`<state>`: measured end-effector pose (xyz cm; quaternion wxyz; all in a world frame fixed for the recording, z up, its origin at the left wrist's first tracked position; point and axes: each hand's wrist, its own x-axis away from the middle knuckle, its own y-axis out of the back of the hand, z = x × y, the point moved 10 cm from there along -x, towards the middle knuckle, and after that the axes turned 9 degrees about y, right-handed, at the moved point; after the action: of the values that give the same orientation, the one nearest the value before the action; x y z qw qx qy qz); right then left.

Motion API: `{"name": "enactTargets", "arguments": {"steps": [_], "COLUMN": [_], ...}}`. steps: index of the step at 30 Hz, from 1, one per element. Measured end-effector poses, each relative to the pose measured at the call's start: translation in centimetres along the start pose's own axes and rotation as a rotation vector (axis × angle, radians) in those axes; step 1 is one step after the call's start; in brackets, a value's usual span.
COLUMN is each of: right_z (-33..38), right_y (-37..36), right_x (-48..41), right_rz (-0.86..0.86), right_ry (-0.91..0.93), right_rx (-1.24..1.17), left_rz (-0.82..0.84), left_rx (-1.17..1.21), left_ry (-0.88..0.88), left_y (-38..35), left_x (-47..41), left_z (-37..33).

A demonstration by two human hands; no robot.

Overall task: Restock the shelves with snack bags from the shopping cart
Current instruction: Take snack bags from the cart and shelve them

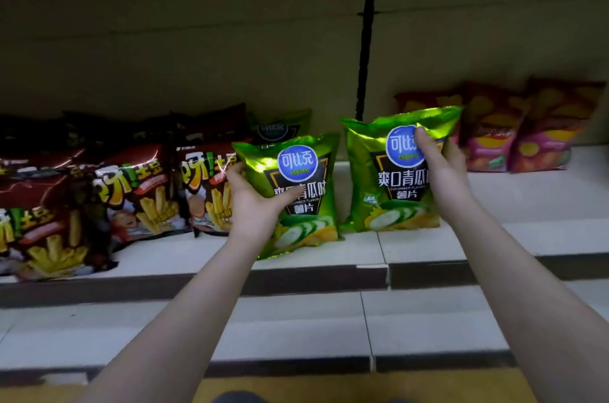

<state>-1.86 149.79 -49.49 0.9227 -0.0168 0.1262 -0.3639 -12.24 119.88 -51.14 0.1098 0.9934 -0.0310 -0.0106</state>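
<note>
From the head camera, we see two bare arms reaching to a pale shelf (428, 244), each hand clamped on a shiny green snack bag. The left hand (253, 201) grips the left green bag (296, 191) by its left side, thumb across the front, fingers behind; the bag stands tilted at the shelf's front edge. The right hand (441, 168) holds the right green bag (395, 171) by its right side, thumb pressed on the blue round logo near the top; this bag stands upright just behind the front edge, beside a seam between two shelf boards. Both bags carry white lettering on a dark panel, the words "cucumber flavor", and pictures of cucumber slices and yellow chips at the bottom. The two bags stand just beside each other, not touching.

A third green bag (283, 125) stands behind the left one, near the back wall. Dark brown bags of fries (141, 198) crowd the shelf's left end, touching the left hand's side. Red and pink chip bags (514, 135), blurred, stand toward the right end. A lower shelf (296, 333) runs below.
</note>
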Motion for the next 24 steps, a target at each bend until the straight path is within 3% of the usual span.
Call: {"name": "enactTargets", "arguments": {"steps": [6, 13, 17, 20, 24], "right_z": [0.3, -2.5, -3.8, -5.3, -4.9], "right_y": [0.4, -5.4, -6.8, -6.8, -5.5], "right_x": [-2.8, -4.4, -5.3, -6.0, -6.2], "right_rz": [-0.103, 0.119, 0.162, 0.141, 0.001], "right_ry": [0.069, -0.039, -0.073, -0.113, -0.019], "right_rx": [0.124, 0.188, 0.241, 0.343, 0.573], "left_rz": [-0.128, -0.145, -0.137, -0.111, -0.148], "left_rx": [-0.103, 0.001, 0.055, 0.086, 0.035], "left_ry": [-0.057, -0.009, 0.02, 0.024, -0.036], "left_y": [0.7, 0.3, 0.4, 0.5, 0.8], "left_x": [-0.5, -0.9, -1.0, -1.3, -0.8], "left_z": [0.1, 0.7, 1.2, 1.7, 0.9]}}
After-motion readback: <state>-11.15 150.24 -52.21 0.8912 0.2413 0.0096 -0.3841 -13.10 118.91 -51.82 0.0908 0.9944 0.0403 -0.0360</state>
